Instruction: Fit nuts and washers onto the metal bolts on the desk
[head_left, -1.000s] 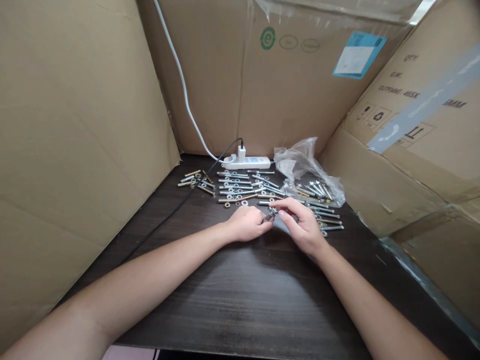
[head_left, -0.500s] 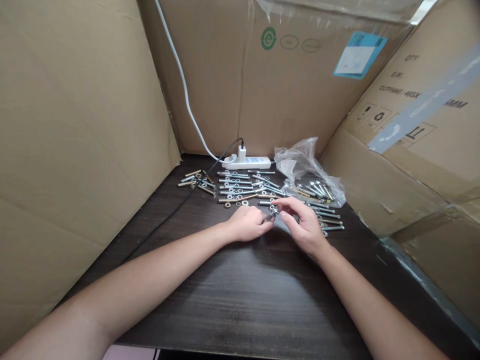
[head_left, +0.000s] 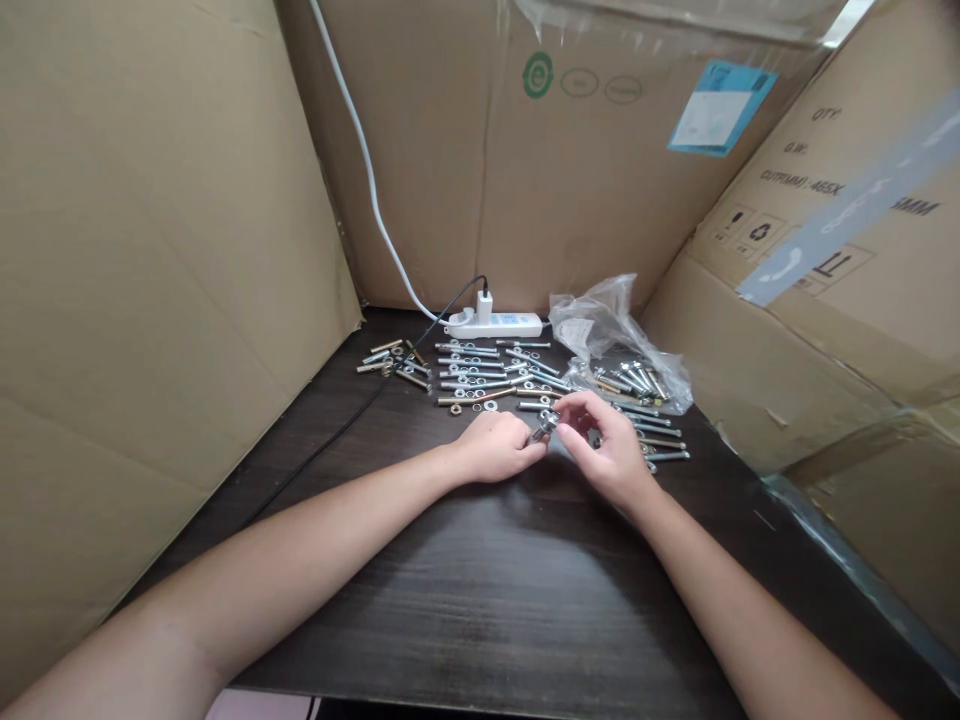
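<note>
Dark wood-grain tabletop; left hand grips shiny metal bolt, right hand half-curled.

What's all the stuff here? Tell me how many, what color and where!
metal piece: 1, silver, in the left hand
bolts and tubes: many, silver and brassy, across the table
washers and nuts: many, mostly silver, among them
plastic bag: 1, clear, back right
power strip: 1, white, at the back
plug: 1, white, on the strip
cables: 2, white and black, left
boxes: at least 3, brown, left, back, right
label: 1, blue-white, back box
table: 1, dark, underneath
left hand: 1, bare, middle
right hand: 1, bare, beside it
</note>
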